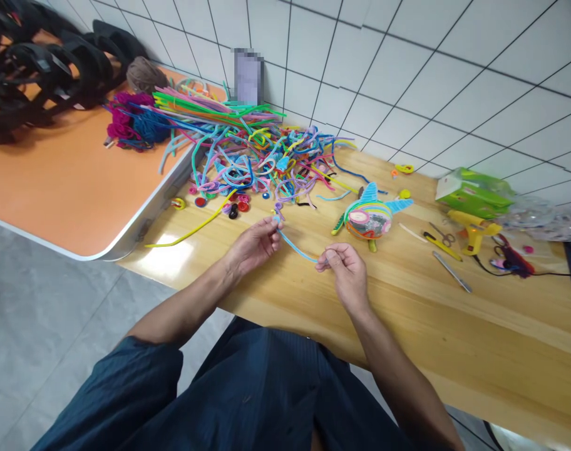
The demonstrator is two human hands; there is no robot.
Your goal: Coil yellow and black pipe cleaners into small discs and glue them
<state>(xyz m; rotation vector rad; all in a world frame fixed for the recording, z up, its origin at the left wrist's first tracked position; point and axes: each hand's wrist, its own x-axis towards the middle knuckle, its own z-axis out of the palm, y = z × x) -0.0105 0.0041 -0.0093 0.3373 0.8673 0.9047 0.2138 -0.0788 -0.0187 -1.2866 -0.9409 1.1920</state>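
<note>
A light blue pipe cleaner (297,248) runs in a shallow curve between my two hands, above the wooden table. My left hand (257,244) pinches its upper left end, where the blue looks bunched at the fingertips. At the lower right end, my right hand (345,269) grips it between thumb and fingers. Just beyond my right hand sits a colourful craft figure (370,219), its body wrapped in pipe cleaners, with blue fin-like pieces on top and at its right and a pink oval on its front. A yellow pipe cleaner (196,230) lies left of my left hand.
A tangled heap of pipe cleaners (267,160) covers the table's back left, with buttons before it. At right are a yellow glue gun (474,233), scissors (442,235), a yellow cutter (442,246) and a green packet (473,193). Yarn (147,75) lies on the orange table (79,188).
</note>
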